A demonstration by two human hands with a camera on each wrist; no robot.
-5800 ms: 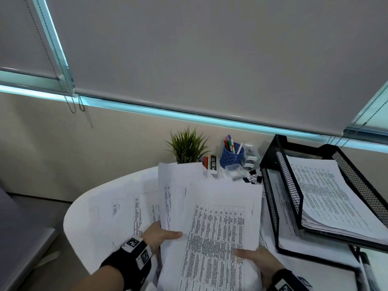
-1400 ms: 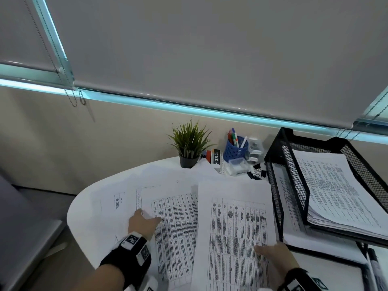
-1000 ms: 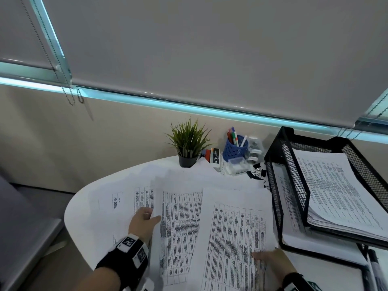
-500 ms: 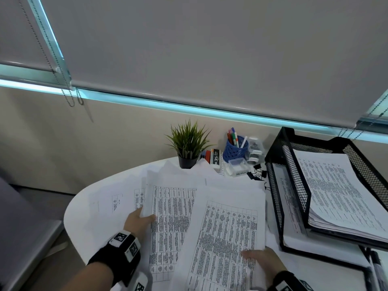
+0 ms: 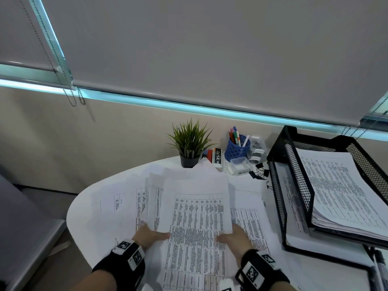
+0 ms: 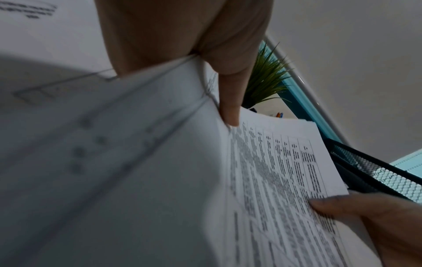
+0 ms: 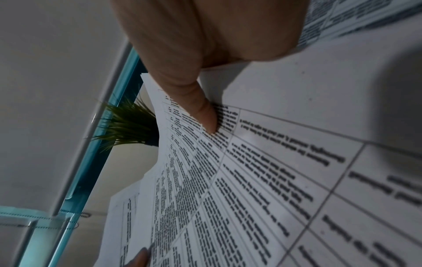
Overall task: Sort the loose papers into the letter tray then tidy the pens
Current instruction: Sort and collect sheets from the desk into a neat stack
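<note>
The person's left hand (image 5: 150, 236) and right hand (image 5: 235, 237) hold a gathered bundle of white printed sheets (image 5: 197, 227) between them, one hand at each side edge. The left thumb (image 6: 228, 101) lies on the printed top face, pinching the left edge of the bundle, with the other fingers hidden beneath the paper. On the other side the right thumb (image 7: 203, 112) presses down on the top page near its right edge, and again the remaining fingers are out of sight under the sheets, so both hands are clamped on the same bundle. The bundle tilts up off the white rounded table (image 5: 88, 217) toward the wall, its far edge reaching close to the small green potted plant (image 5: 190, 143).

More loose printed pages (image 5: 252, 211) lie flat on the table under and to both sides of the held bundle. To the right stands the black wire-mesh letter tray (image 5: 279, 185), two tiers high; the upper tier carries a thick stack of printed paper (image 5: 344, 190), and more sheets lie in the lower tier. The held bundle is near the tray's left wall but apart from it.

Behind the papers, by the wall, a blue perforated pen cup (image 5: 237, 147) holds several coloured pens upright, with small clear plastic boxes (image 5: 239, 164) and black binder clips (image 5: 260, 171) just beside it.
</note>
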